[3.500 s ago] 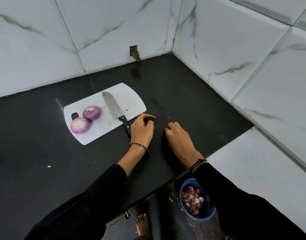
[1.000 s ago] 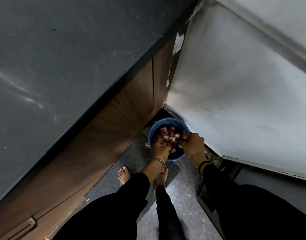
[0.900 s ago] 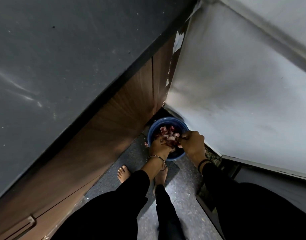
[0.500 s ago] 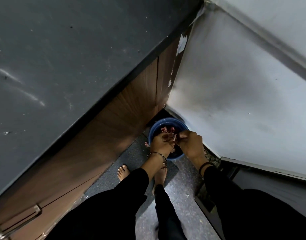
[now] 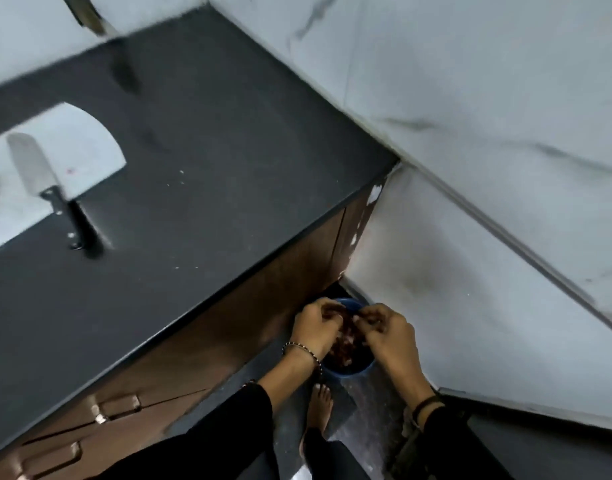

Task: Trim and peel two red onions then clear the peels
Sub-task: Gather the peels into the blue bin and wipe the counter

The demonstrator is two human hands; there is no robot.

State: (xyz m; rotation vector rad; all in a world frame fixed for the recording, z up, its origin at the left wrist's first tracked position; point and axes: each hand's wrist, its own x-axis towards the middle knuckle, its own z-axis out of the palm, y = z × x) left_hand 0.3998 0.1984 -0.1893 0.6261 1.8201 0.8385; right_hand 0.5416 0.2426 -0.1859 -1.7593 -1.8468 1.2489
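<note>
Black countertop, white marbled wall tiles, brown wooden drawers with metal handles, speckled grey floor.

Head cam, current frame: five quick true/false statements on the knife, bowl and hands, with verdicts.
1. The knife lies on the cutting board, handle sticking out over the counter. True.
2. The blue bowl sits on the counter. False: it is on the floor, by the cabinet.
3. The left hand and right hand are both over the bowl. True.
4. The left hand grips the knife. False: neither hand touches it.
5. The bowl is empty. False: it holds reddish onion peels.
</note>
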